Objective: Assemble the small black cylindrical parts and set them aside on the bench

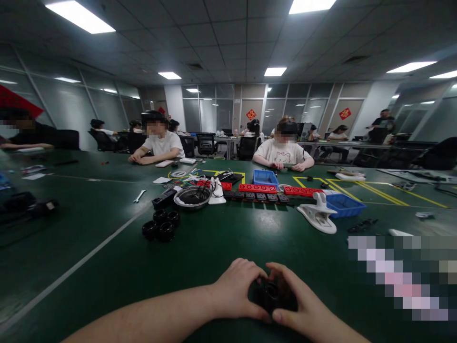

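At the near edge of the table, both my hands curl round a glossy black round piece with a hollow or ring on top (272,291); its exact kind is unclear. My left hand (237,289) grips it from the left, thumb low and fingers over the far side. On the right, my right hand (298,297) closes on it with its thumb in front and fingers arched behind. Part of the piece is hidden by the fingers. Farther left stands a cluster of several black, shiny, hollow round pieces (161,225) that look similar.
Across the green table (214,247) lie a steel bowl (193,204) with dark cables, red strips (257,187), a white clip base (317,216), blue trays (344,206) (265,177) and a wrench (139,196). Two people sit opposite, their hands on the far side.
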A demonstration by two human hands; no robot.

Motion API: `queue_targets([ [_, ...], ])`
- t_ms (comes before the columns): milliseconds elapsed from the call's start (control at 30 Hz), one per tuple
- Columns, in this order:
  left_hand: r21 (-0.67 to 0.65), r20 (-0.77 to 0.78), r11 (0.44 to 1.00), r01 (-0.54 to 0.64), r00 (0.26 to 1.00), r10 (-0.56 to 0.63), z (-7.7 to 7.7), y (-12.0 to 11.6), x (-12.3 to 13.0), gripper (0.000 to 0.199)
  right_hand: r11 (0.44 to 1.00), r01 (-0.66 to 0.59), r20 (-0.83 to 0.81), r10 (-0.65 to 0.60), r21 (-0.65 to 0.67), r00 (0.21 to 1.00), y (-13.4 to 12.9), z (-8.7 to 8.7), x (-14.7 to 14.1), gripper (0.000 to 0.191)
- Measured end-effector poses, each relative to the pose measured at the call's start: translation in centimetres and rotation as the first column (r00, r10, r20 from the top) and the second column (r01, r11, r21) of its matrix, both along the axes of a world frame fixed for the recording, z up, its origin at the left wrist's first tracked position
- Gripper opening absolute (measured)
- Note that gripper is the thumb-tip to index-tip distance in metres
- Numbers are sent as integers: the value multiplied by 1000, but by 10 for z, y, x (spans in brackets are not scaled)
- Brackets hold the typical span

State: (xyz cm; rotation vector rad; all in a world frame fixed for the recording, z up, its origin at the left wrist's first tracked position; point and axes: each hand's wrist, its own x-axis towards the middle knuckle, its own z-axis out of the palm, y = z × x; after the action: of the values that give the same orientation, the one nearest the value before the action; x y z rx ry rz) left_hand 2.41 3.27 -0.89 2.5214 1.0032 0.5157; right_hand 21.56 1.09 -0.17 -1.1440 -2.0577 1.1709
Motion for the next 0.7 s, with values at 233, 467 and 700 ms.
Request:
queue_targets([
  [233, 58, 0, 995, -84, 996, 84, -2, -6, 4, 51, 972, 171, 27, -178, 158, 984, -7, -6, -17, 33],
  [467, 163, -4, 984, -70, 997, 72, -7, -6, 4, 43, 962, 209, 99, -228, 177, 969, -10, -9, -19, 18],
  [700, 144, -43, 989, -31, 998, 37, -16, 2, 4, 42, 977, 61, 148, -93, 205, 985, -7, 8, -14, 16],
])
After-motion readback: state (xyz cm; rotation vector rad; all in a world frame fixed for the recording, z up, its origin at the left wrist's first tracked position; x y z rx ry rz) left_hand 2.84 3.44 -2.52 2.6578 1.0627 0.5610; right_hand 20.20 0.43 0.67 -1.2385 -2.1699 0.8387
